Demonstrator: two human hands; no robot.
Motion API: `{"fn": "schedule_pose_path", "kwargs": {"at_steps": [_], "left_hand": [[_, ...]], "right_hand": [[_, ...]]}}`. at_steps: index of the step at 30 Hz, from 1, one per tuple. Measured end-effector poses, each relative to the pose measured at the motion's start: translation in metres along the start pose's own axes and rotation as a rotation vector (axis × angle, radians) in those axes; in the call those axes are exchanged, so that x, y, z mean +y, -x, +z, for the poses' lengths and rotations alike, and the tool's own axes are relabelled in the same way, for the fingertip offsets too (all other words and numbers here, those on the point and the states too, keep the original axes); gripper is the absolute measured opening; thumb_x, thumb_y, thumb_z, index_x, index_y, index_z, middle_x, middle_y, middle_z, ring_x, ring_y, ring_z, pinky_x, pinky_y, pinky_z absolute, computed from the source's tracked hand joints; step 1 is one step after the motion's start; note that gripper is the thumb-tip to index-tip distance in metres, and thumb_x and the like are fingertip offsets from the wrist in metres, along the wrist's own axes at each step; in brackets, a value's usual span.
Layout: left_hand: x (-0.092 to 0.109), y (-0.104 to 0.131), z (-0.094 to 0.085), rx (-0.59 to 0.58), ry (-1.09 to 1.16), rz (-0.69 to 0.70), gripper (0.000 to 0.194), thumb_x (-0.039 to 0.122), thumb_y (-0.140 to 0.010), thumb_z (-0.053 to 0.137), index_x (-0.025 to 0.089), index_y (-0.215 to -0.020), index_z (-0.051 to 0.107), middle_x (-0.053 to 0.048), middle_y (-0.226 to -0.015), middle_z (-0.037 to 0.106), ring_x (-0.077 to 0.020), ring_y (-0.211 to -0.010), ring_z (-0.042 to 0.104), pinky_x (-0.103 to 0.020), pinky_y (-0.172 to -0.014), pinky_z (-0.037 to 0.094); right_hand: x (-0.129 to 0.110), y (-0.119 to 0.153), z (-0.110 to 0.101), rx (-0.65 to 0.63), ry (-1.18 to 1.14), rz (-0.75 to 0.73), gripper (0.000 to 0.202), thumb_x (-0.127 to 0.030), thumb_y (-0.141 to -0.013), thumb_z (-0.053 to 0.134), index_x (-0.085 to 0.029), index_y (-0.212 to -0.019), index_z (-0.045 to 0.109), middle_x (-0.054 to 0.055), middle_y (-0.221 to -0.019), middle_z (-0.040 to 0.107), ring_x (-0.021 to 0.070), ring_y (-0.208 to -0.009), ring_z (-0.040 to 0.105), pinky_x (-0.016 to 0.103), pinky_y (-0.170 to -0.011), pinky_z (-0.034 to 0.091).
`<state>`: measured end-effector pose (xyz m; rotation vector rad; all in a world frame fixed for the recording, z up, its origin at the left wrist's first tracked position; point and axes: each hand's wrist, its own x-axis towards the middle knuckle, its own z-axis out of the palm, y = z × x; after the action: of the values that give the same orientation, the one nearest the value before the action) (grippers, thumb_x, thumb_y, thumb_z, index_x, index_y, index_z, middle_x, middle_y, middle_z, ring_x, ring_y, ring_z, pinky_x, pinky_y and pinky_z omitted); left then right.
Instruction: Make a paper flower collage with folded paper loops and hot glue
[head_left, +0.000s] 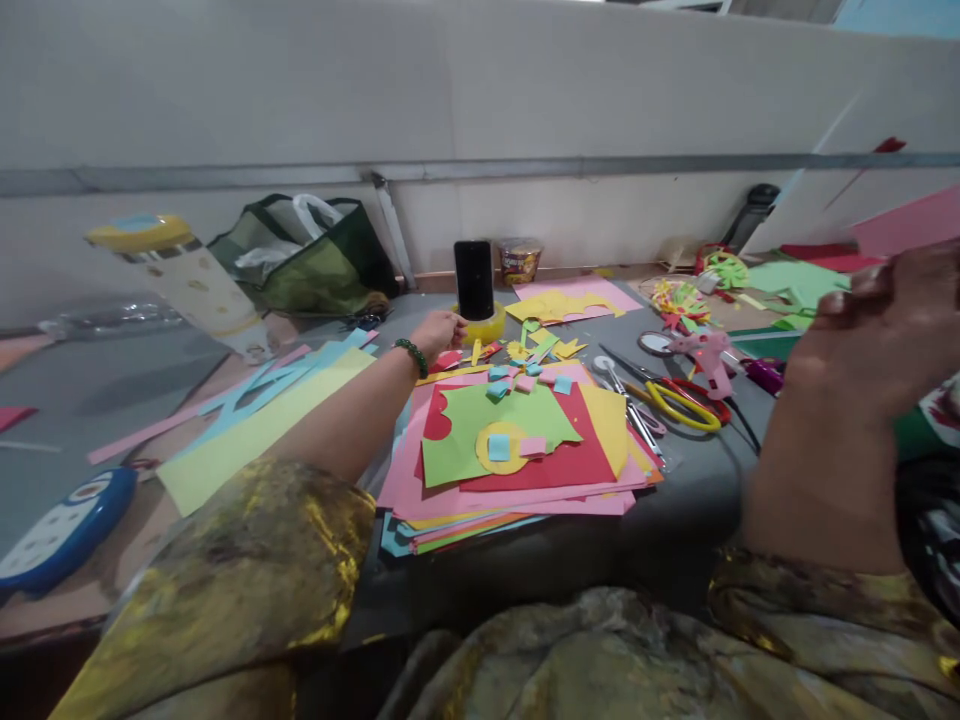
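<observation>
My left hand (441,332), with a green bead bracelet, reaches over the table with its fingers closed together. Its fingertips are at the left side of a yellow tape roll (486,326), and whether they grip anything is hidden. A black phone (474,280) stands upright at the roll. On the right, my raised right hand (889,325) has bent fingers against a pink paper sheet (911,220), which it appears to hold. Between my arms lies a stack of coloured paper (510,495), topped by a green piece (457,452), a yellow circle (501,462) and small blue and pink squares.
Scissors (682,405) and a pink glue gun (709,360) lie right of the stack. Left are paper strips (262,395), a tilted bottle (187,285), a green bag (307,260) and a blue-edged object (71,530). A snack cup (520,262) stands by the wall.
</observation>
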<state>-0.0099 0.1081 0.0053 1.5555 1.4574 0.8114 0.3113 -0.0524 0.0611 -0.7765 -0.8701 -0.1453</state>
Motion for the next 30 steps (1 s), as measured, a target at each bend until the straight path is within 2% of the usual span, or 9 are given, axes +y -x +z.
{"fn": "schedule_pose_path", "kwargs": {"at_steps": [2,6,9,11,15,19,23,28,30], "left_hand": [[0.003,0.005,-0.010,0.017,-0.098,0.005,0.019,0.025,-0.088,0.070,0.015,-0.074,0.061,0.002,-0.067,0.056,-0.0125,-0.062,0.054,-0.025,-0.058,0.043],[0.010,0.042,-0.016,-0.045,-0.266,0.138,0.021,0.012,-0.068,0.078,0.017,-0.056,0.062,0.002,-0.058,0.054,-0.0143,-0.065,0.051,-0.026,-0.058,0.031],[0.006,0.075,-0.007,-0.444,-0.478,0.394,0.017,0.034,-0.075,0.074,0.018,-0.069,0.069,0.000,-0.067,0.063,-0.0150,-0.065,0.054,-0.025,-0.059,0.036],[-0.001,0.091,0.001,-0.560,-0.504,0.447,0.026,0.042,-0.072,0.075,0.018,-0.080,0.071,-0.001,-0.076,0.065,-0.0157,-0.068,0.056,-0.024,-0.062,0.040],[-0.017,0.104,0.010,-0.595,-0.535,0.391,0.029,0.044,-0.067,0.076,0.019,-0.078,0.065,0.000,-0.075,0.064,-0.0151,-0.066,0.055,-0.024,-0.058,0.040],[-0.023,0.106,0.011,-0.614,-0.438,0.278,0.023,0.040,-0.070,0.069,0.020,-0.070,0.060,0.001,-0.066,0.060,-0.0140,-0.060,0.051,-0.025,-0.055,0.037],[-0.020,0.102,0.003,-0.638,-0.298,0.264,0.029,0.047,-0.071,0.068,0.019,-0.073,0.062,0.001,-0.067,0.059,-0.0132,-0.060,0.048,-0.025,-0.055,0.037],[-0.017,0.092,-0.007,-0.468,-0.227,0.303,0.039,0.058,-0.075,0.065,0.019,-0.074,0.059,0.000,-0.071,0.057,-0.0138,-0.065,0.049,-0.026,-0.060,0.039],[-0.017,0.093,-0.005,-0.518,-0.297,0.296,0.044,0.062,-0.073,0.065,0.019,-0.083,0.062,0.000,-0.074,0.058,-0.0155,-0.068,0.051,-0.027,-0.061,0.041]], "right_hand": [[0.004,0.022,0.005,-0.089,0.131,-0.155,0.011,-0.036,-0.085,0.071,-0.031,-0.076,0.067,-0.003,-0.066,0.060,0.0126,-0.054,0.047,0.032,-0.051,0.033],[0.026,0.090,0.026,-0.923,0.401,-0.404,0.020,-0.025,-0.096,0.056,-0.023,-0.082,0.070,0.004,-0.077,0.069,0.0166,-0.066,0.061,0.032,-0.061,0.048],[0.042,0.123,0.035,-1.299,0.517,-0.515,0.025,-0.019,-0.097,0.051,-0.021,-0.089,0.075,0.007,-0.086,0.073,0.0161,-0.076,0.066,0.027,-0.061,0.046],[0.045,0.131,0.036,-1.431,0.561,-0.581,0.026,-0.019,-0.097,0.052,-0.021,-0.096,0.077,0.007,-0.088,0.075,0.0165,-0.082,0.068,0.025,-0.061,0.044],[0.040,0.131,0.036,-1.512,0.632,-0.625,0.028,-0.020,-0.098,0.050,-0.018,-0.111,0.075,0.009,-0.083,0.076,0.0177,-0.081,0.068,0.025,-0.060,0.040],[0.035,0.133,0.030,-1.593,0.661,-0.618,0.025,-0.013,-0.092,0.051,-0.016,-0.103,0.073,0.007,-0.077,0.075,0.0174,-0.070,0.067,0.025,-0.056,0.036],[0.037,0.136,0.021,-1.537,0.571,-0.601,0.022,-0.011,-0.090,0.049,-0.015,-0.092,0.071,0.007,-0.075,0.074,0.0169,-0.068,0.065,0.025,-0.058,0.038],[0.038,0.138,0.012,-1.456,0.477,-0.581,0.023,-0.009,-0.089,0.048,-0.017,-0.085,0.069,0.005,-0.071,0.071,0.0166,-0.067,0.063,0.024,-0.059,0.041],[0.038,0.139,0.010,-1.452,0.446,-0.565,0.022,-0.008,-0.089,0.049,-0.018,-0.087,0.068,0.006,-0.074,0.072,0.0167,-0.071,0.064,0.024,-0.061,0.043]]}}
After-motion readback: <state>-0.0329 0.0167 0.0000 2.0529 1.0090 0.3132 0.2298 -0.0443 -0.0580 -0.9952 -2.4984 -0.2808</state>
